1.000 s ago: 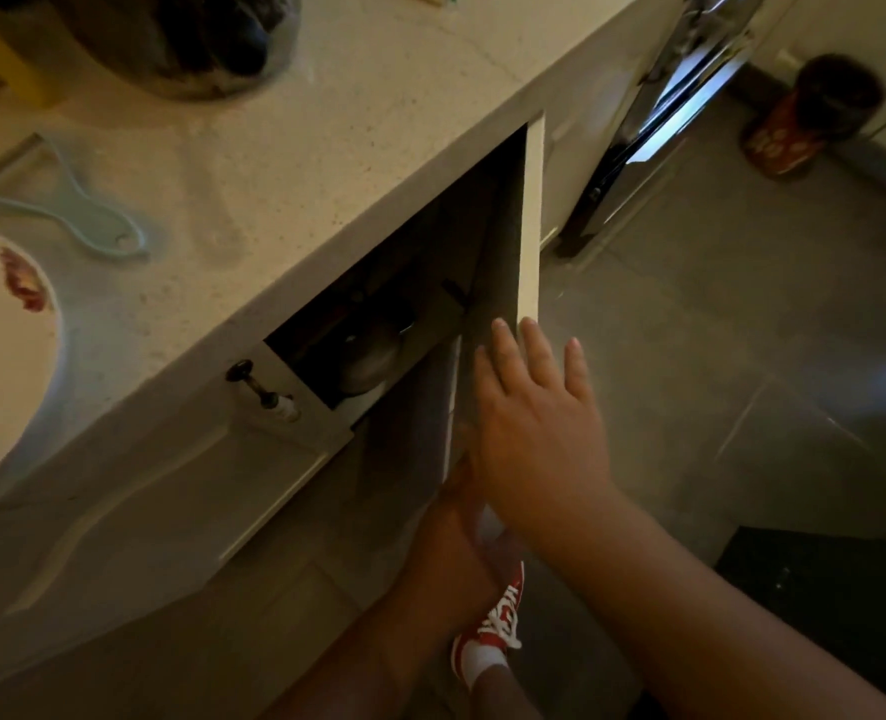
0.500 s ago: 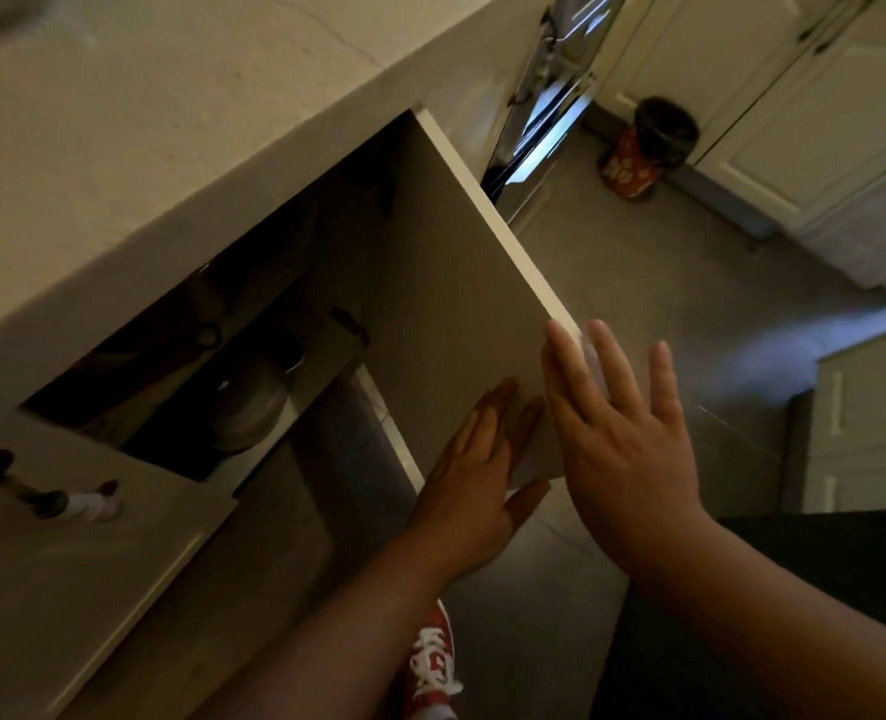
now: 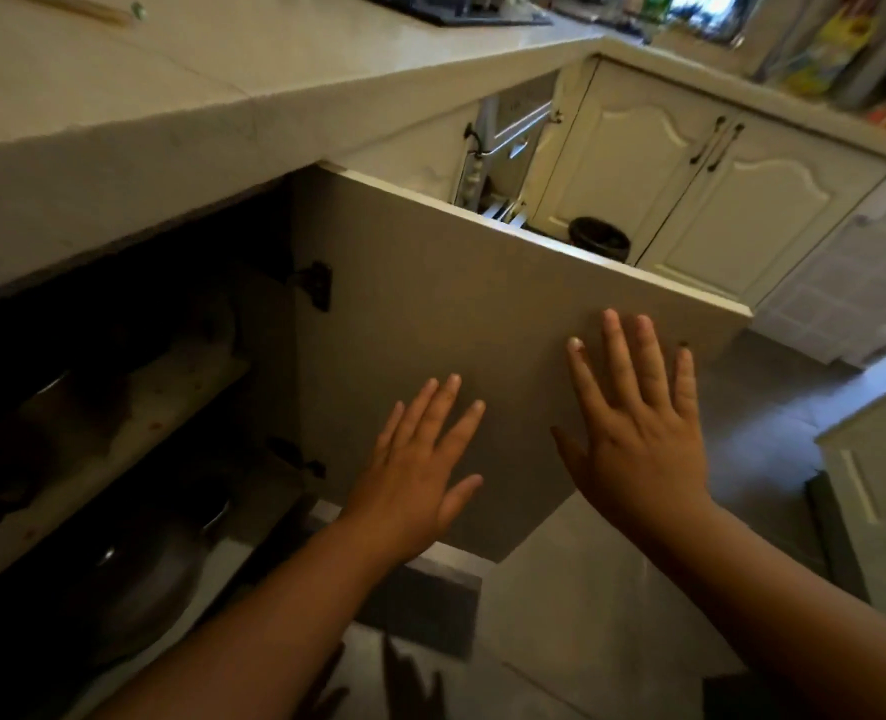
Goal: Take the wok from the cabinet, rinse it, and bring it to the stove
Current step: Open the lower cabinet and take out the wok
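- Cabinet door [image 3: 461, 324] now swung wide open, inner face toward the camera; half a second ago it was only about half open, a second ago barely cracked.
- Left hand [image 3: 415, 459] flat on the door's inner face, low, fingers spread, holding nothing. Earlier it was curled near the door's lower edge.
- Right hand [image 3: 638, 423] also flat on the inner face, right of the left hand and nearer the door's free edge, fingers spread wide, empty. Before, it sat at the door's free edge.
- View has tilted up since then: the stove [image 3: 461, 13] now shows at the far end of the countertop [image 3: 181, 80], above the door.
- Wok [image 3: 139, 579] sits inside the cabinet, lower level, left of the door and below its hinges [image 3: 316, 285]; dark rounded metal, only glints visible, the arm cutting across one edge.
- Shelf [image 3: 119, 449] above the wok carries more dark cookware, too dim to identify.
- Cabinet interior left of the door mostly black; the back wall cannot be made out.
- Bin [image 3: 599, 239] behind the door's top edge, lower part hidden by the door.
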A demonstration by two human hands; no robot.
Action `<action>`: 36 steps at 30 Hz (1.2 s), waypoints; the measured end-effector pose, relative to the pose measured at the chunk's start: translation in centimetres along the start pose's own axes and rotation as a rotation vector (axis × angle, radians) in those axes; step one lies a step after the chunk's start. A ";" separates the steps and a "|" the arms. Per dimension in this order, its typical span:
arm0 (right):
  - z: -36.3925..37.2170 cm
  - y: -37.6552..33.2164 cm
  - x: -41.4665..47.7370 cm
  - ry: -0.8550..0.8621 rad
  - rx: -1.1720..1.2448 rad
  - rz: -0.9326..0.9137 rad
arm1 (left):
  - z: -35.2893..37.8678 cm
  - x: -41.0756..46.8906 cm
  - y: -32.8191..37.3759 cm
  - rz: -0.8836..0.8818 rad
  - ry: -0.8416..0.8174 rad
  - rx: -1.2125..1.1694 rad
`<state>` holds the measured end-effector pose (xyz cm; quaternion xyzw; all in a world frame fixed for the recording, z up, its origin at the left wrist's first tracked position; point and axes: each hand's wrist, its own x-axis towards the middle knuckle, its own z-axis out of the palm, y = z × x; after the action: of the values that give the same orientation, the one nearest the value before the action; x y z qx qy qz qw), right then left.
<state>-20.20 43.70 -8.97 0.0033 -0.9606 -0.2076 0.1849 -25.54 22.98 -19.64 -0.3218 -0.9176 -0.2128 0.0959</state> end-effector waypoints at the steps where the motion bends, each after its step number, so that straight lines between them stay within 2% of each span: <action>1: 1.1 0.2 0.5 0.037 0.007 -0.004 | 0.4 0.6 -0.8 -0.007 -0.005 0.029; 4: 4.7 -0.1 1.3 0.269 0.024 -0.085 | 0.9 2.1 -2.5 -0.117 -0.082 0.031; 6: 7.7 -0.2 2.0 0.357 0.032 -0.079 | 0.6 1.8 -3.2 -0.160 -0.065 -0.001; 9: 12.1 -0.9 3.9 0.215 0.137 -0.024 | -0.1 -0.9 -4.6 -0.120 0.081 0.011; 12: 14.5 -4.9 5.6 0.132 0.309 -0.014 | -1.4 -5.6 -6.3 -0.170 0.144 0.141; 15: 12.0 -13.4 5.9 0.109 0.439 -0.101 | -4.2 -11.1 -7.7 -0.264 0.056 0.310; 17: 8.1 -18.8 5.1 0.172 0.430 -0.229 | -6.5 -14.7 -8.0 -0.333 -0.016 0.395; 19: 3.6 -23.1 4.2 0.233 0.523 -0.368 | -8.8 -18.0 -7.3 -0.359 -0.019 0.442; 23: -3.4 -28.8 3.3 0.256 0.766 -0.558 | -12.3 -24.1 -5.0 -0.367 0.167 0.396; 25: -5.9 -30.5 3.7 0.293 0.805 -0.668 | -13.2 -26.8 -3.8 -0.362 0.347 0.394; 27: -7.7 -31.9 4.0 0.306 0.787 -0.769 | -13.8 -28.8 -2.7 -0.402 0.598 0.392; 29: -8.9 -33.3 4.1 0.283 0.696 -0.853 | -14.7 -30.0 -2.0 -0.542 0.865 0.348; 31: -9.6 -34.6 4.1 0.234 0.580 -0.913 | -15.8 -30.0 -1.7 -0.793 1.104 0.184; 33: -10.2 -35.8 4.2 0.174 0.509 -0.935 | -16.4 -29.1 -1.8 -0.942 1.179 -0.037; 36: -11.6 -37.8 4.6 0.079 0.452 -0.935 | -17.2 -27.4 -1.8 -0.897 1.080 -0.193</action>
<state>-22.97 4.20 -12.62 0.4797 -0.8696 -0.0553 0.1030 -4.78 -1.15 -13.52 0.2305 -0.7629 -0.4421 0.4116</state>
